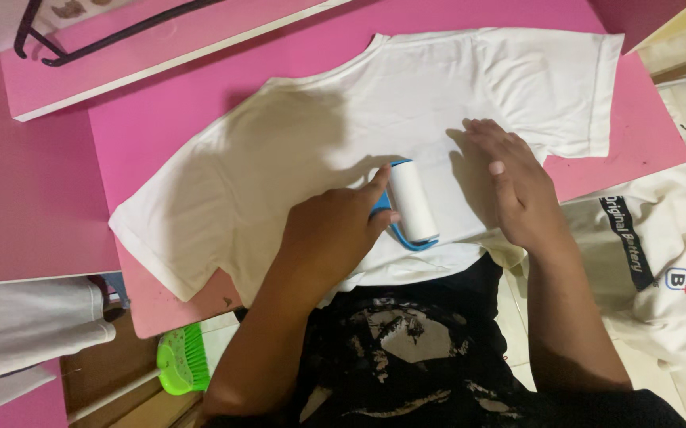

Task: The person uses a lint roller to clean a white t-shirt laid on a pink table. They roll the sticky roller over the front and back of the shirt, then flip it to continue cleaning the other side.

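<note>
From the head view, a white garment (676,261) with a dark printed strip and a small emblem lies well to the right of the right hand's fingers, off the pink table (160,127). The left hand (331,238) has its fingers clamped on the blue handle of a lint roller (412,202), index finger stretched along it; the white roll sits just past those fingertips on the white T-shirt (319,135). The right hand (517,186) lies flat, palm down, fingers together (thumb slightly apart), pressing the shirt just right of the roller. A green brush (182,359) lies below the table.
</note>
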